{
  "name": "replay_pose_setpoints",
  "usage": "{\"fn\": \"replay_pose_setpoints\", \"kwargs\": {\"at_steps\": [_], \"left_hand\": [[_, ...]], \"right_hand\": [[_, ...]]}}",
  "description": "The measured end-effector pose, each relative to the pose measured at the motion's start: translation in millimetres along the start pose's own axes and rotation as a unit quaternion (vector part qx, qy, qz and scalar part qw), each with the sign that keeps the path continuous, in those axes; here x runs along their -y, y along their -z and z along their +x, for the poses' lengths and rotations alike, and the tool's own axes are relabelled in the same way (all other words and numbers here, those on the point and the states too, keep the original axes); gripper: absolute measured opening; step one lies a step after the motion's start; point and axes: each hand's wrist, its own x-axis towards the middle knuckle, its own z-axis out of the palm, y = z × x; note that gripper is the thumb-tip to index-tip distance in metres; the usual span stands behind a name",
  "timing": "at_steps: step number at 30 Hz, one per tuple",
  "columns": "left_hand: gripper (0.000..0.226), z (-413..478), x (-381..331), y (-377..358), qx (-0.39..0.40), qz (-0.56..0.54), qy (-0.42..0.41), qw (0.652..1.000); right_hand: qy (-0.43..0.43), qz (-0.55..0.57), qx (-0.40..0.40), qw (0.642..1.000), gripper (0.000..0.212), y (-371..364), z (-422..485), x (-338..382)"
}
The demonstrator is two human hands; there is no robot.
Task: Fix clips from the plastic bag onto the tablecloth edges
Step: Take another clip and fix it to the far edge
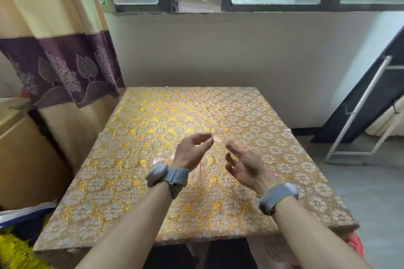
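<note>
Gold tablecloth (153, 129) covers our surface; clips (288, 130) look fixed mid-side already. Our left hand (192, 150) and right hand (244, 164) fingers pinch one clear clip (220, 138) above the bag (196, 170), other edges still bare.

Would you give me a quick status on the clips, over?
Both hands raised, pinching a clear clip. Plastic bag on tablecloth. Nothing blocking.

Clear clip (220, 137) blurred; plastic bag (197, 172) partly hidden by wrists.
</note>
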Motion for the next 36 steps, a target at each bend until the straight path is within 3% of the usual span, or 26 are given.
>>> {"fn": "replay_pose_setpoints", "kwargs": {"at_steps": [3, 8, 14, 20, 27, 31, 36], "left_hand": [[0.031, 8.7, -7.4, -5.8, -0.016, -0.093, 0.026, 0.995], [0.036, 19.4, -11.5, -15.7, 0.003, -0.125, 0.050, 0.991], [0.033, 40.0, -17.7, -11.7, 0.031, -0.134, 0.061, 0.989], [0.034, 81.3, -21.1, -0.1, 0.065, -0.107, 0.072, 0.990], [0.034, 162.4, -7.4, -7.8, 0.080, -0.116, 0.121, 0.983], [0.034, 248.5, 21.0, -21.0, 0.090, -0.112, 0.136, 0.980], [0.019, 369.9, 62.3, -38.9, 0.102, -0.056, 0.103, 0.988]], "right_hand": [[-0.005, 0.030, 0.004, 1.000, 0.023, 3.0, 6.7, -5.7], [-0.022, 0.038, 0.008, 0.999, 0.021, 3.1, 15.5, -7.7], [0.019, -0.105, -0.057, 0.993, 0.042, -0.6, 37.8, 0.7], [0.099, -0.210, -0.050, 0.971, 0.035, -7.6, 70.6, 40.1], [0.191, -0.253, -0.075, 0.945, 0.021, -11.6, 152.6, 72.1], [0.225, -0.304, -0.104, 0.920, 0.021, -1.3, 242.8, 82.9], [0.244, -0.331, -0.133, 0.902, 0.019, 13.5, 364.8, 97.6]]}}
